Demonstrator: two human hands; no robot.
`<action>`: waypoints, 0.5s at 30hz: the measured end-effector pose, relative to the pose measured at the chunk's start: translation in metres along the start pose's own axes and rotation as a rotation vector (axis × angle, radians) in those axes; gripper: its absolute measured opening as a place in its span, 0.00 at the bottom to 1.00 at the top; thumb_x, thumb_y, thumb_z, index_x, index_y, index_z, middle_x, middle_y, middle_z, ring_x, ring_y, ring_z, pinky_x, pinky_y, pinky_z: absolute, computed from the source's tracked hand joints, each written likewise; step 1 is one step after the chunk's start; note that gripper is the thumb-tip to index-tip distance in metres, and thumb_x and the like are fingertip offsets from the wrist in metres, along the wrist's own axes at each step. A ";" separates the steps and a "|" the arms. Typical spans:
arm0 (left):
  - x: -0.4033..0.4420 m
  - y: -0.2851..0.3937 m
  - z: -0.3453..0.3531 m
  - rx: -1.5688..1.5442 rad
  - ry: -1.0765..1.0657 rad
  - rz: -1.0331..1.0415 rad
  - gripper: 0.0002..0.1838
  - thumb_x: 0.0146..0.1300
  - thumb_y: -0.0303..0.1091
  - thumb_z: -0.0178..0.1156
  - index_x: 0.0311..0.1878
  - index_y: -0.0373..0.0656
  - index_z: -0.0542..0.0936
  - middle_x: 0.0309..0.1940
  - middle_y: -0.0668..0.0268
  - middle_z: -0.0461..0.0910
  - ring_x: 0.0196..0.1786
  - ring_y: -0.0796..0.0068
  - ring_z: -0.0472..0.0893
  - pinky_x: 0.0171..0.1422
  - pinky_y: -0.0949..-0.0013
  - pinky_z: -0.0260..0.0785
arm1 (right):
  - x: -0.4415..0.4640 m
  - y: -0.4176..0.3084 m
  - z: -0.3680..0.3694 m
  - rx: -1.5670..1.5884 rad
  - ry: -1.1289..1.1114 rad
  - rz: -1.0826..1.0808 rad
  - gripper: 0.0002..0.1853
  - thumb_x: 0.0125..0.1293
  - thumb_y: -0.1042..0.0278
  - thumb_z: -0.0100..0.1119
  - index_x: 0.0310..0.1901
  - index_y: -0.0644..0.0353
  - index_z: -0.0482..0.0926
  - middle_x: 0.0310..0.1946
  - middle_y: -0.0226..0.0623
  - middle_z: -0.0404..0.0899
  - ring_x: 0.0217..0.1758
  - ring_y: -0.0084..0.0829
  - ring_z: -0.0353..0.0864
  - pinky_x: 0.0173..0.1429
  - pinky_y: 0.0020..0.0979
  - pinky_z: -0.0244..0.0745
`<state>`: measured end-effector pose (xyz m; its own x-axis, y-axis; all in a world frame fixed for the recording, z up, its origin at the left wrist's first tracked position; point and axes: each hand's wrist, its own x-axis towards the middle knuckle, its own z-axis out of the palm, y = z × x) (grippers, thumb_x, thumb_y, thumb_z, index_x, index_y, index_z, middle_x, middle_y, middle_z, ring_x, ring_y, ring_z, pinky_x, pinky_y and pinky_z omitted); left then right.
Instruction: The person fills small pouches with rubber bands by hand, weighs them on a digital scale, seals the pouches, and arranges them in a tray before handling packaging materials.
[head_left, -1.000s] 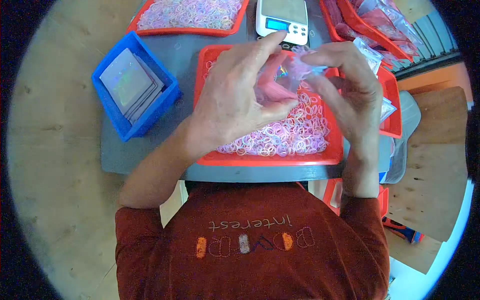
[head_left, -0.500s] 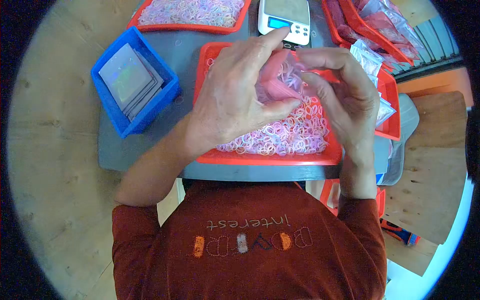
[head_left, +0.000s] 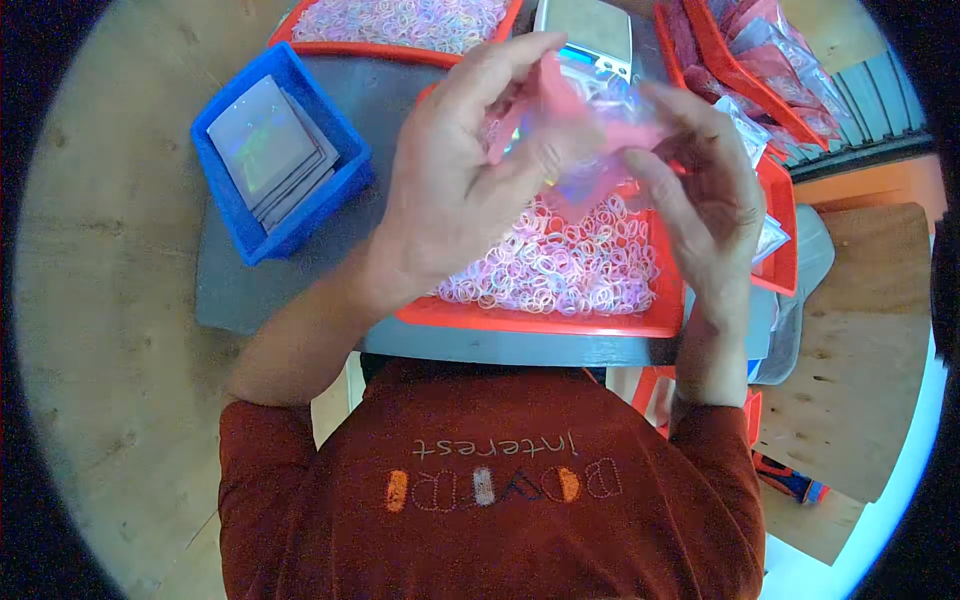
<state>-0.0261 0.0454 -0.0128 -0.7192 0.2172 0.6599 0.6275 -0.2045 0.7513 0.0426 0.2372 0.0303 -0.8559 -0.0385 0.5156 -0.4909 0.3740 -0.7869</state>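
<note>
Between both hands, a small pink zip bag (head_left: 562, 95), smeared by motion, is held above a red tray (head_left: 560, 324). My left hand (head_left: 435, 185) grips the bag's left side, its thumb across the front. My right hand (head_left: 712, 190) pinches the right edge between thumb and fingers. Pale loops, probably small elastic bands, show blurred in the bag. Many pastel elastic bands (head_left: 560, 268) lie in the tray below, partly hidden by my left hand.
A blue bin (head_left: 318, 228) with shiny square cards (head_left: 258, 140) sits left. Another red tray (head_left: 375, 50) of bands and a digital scale (head_left: 597, 28) stand behind. To the right are red trays (head_left: 780, 270) with filled bags (head_left: 775, 45).
The pink bag has turned and tilted between my hands, its front now showing a shiny patch. Both hands remain on it. The view has shifted slightly.
</note>
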 end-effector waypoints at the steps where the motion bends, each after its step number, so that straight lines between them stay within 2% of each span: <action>1: 0.000 0.003 -0.001 -0.019 0.001 -0.056 0.26 0.68 0.33 0.68 0.65 0.34 0.75 0.44 0.63 0.84 0.47 0.76 0.83 0.54 0.70 0.75 | 0.001 -0.001 0.000 0.027 0.043 0.020 0.23 0.62 0.82 0.70 0.59 0.60 0.82 0.45 0.30 0.83 0.42 0.18 0.80 0.44 0.22 0.78; 5: -0.001 0.013 -0.008 0.003 -0.047 -0.223 0.19 0.77 0.33 0.57 0.64 0.32 0.77 0.40 0.66 0.83 0.43 0.83 0.79 0.49 0.73 0.74 | 0.002 0.001 -0.003 -0.055 0.036 0.011 0.20 0.63 0.82 0.68 0.58 0.61 0.83 0.46 0.32 0.85 0.42 0.18 0.81 0.45 0.22 0.79; 7: -0.001 0.013 -0.007 -0.026 -0.061 -0.262 0.18 0.78 0.34 0.55 0.64 0.32 0.78 0.40 0.66 0.83 0.42 0.84 0.79 0.48 0.74 0.73 | 0.003 0.004 -0.003 -0.166 0.024 -0.057 0.19 0.63 0.82 0.68 0.56 0.61 0.84 0.45 0.32 0.86 0.43 0.19 0.82 0.45 0.23 0.80; 9: -0.002 0.012 -0.001 -0.149 -0.042 -0.283 0.17 0.78 0.34 0.55 0.62 0.33 0.79 0.40 0.66 0.84 0.42 0.84 0.79 0.47 0.73 0.74 | 0.002 0.002 -0.001 -0.175 -0.001 -0.006 0.18 0.63 0.83 0.68 0.55 0.61 0.85 0.45 0.32 0.87 0.44 0.20 0.84 0.46 0.24 0.81; 10: -0.003 0.013 -0.002 -0.087 -0.105 -0.261 0.18 0.80 0.33 0.52 0.65 0.32 0.77 0.47 0.65 0.83 0.48 0.82 0.78 0.54 0.73 0.72 | 0.001 0.001 0.000 -0.181 -0.012 0.019 0.18 0.63 0.83 0.68 0.54 0.61 0.85 0.44 0.32 0.87 0.44 0.20 0.84 0.46 0.25 0.81; 12: -0.006 0.018 -0.002 0.036 -0.232 -0.216 0.20 0.82 0.32 0.47 0.69 0.31 0.74 0.60 0.61 0.81 0.62 0.79 0.78 0.69 0.72 0.69 | 0.001 0.004 0.002 -0.211 -0.019 -0.075 0.18 0.62 0.84 0.68 0.54 0.60 0.86 0.43 0.32 0.88 0.44 0.21 0.85 0.46 0.25 0.81; 15: -0.008 0.024 0.001 0.192 -0.226 -0.047 0.20 0.81 0.31 0.47 0.69 0.31 0.74 0.61 0.61 0.81 0.63 0.78 0.78 0.69 0.72 0.69 | -0.001 0.006 0.002 -0.238 -0.018 -0.138 0.19 0.60 0.85 0.68 0.53 0.59 0.86 0.43 0.33 0.88 0.44 0.22 0.86 0.46 0.24 0.81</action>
<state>-0.0050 0.0401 -0.0005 -0.6776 0.4338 0.5939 0.6555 -0.0099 0.7551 0.0401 0.2379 0.0250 -0.7872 -0.1200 0.6050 -0.5533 0.5708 -0.6067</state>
